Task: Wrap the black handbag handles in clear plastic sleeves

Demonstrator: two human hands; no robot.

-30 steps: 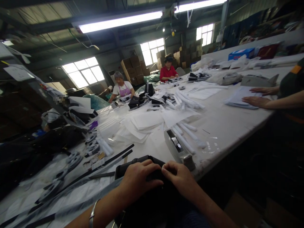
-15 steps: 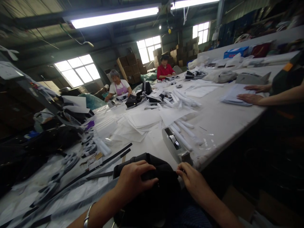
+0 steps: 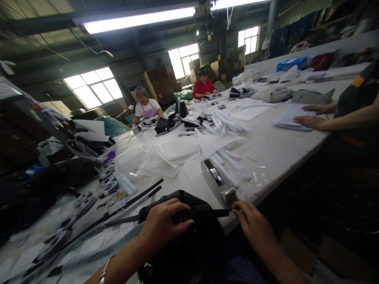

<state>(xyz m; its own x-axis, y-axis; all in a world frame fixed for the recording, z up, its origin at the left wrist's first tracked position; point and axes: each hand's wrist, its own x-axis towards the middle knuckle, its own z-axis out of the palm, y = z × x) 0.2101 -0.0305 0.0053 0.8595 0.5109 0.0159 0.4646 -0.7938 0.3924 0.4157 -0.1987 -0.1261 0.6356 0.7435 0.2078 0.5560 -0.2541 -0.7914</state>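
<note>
A black bag (image 3: 189, 244) lies at the table's front edge, close to my body. My left hand (image 3: 167, 219) is wrapped over its top, fingers and thumb closed around a black part of it. From there a black strap (image 3: 213, 213) sticks out to the right with its end free. Just past that end is my right hand (image 3: 250, 221), thumb and fingertips pinched together; anything between them is too small to make out. A grey tape dispenser (image 3: 217, 181) stands directly behind the strap.
White sheets (image 3: 174, 152) and white rolls (image 3: 226, 169) cover the table's middle. Black strips (image 3: 142, 194) lie to the left. Two people sit across the table; another person's hands (image 3: 309, 118) rest on white sheets at the right.
My right hand has moved right, away from the bag, and the black strap now shows stretched out between the hands. My left hand keeps its grip. The view has shifted slightly.
</note>
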